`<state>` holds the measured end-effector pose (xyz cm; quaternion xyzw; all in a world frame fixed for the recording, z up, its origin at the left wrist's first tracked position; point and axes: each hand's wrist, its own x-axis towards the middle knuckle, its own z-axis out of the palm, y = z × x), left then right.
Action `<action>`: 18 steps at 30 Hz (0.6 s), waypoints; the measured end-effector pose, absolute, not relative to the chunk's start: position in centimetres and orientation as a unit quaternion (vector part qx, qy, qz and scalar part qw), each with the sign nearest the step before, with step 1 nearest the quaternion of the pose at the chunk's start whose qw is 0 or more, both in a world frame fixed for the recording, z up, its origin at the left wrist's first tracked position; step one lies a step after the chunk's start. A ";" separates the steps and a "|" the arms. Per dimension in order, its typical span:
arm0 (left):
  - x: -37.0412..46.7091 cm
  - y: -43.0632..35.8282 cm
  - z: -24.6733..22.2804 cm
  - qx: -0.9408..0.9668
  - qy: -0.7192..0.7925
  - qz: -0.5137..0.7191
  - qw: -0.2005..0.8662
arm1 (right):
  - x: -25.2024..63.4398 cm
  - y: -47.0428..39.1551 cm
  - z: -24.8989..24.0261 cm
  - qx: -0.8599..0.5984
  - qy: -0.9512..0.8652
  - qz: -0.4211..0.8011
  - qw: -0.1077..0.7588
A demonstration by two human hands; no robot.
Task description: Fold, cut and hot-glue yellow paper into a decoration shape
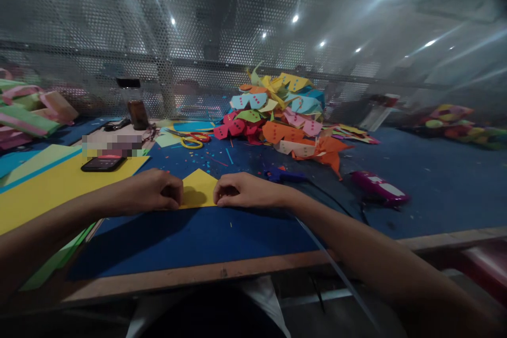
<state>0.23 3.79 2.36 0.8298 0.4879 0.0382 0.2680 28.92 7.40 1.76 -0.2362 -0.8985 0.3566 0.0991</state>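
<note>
A sheet of yellow paper (pixel 199 188), folded to a triangle with its peak pointing away from me, lies on the blue table cover (pixel 190 243). My left hand (pixel 160 191) is closed at its left corner, fingers curled onto the paper. At the right corner, my right hand (pixel 233 190) pinches the folded edge in the same way. The hands hide both end corners. Beyond the paper lie scissors (pixel 191 142) with yellow and red handles, among small paper scraps. Just past my right wrist is a blue glue gun (pixel 285 175) with a black cord.
Cut and folded coloured papers (pixel 277 111) are heaped at the back middle. A phone (pixel 103 163) rests on yellow sheets (pixel 51 185) at left, near a dark-lidded bottle (pixel 137 103). A purple case (pixel 378 188) lies right. The table's wooden edge (pixel 190 280) runs in front.
</note>
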 end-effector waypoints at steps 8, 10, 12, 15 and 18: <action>-1.1 3.6 2.3 0.815 0.491 0.040 0.304 | 28.9 7.5 1.7 -0.243 -0.897 0.356 0.099; -1.6 3.6 2.3 0.812 0.493 0.039 0.311 | 28.9 7.5 1.7 -0.242 -0.897 0.357 0.098; -2.0 3.5 2.3 0.807 0.499 0.036 0.314 | 29.0 7.5 1.7 -0.242 -0.898 0.355 0.096; -2.3 3.3 2.5 0.800 0.506 0.031 0.322 | 29.0 7.5 1.8 -0.241 -0.899 0.354 0.093; -2.2 3.1 2.7 0.799 0.508 0.031 0.322 | 29.0 7.5 1.8 -0.242 -0.899 0.351 0.094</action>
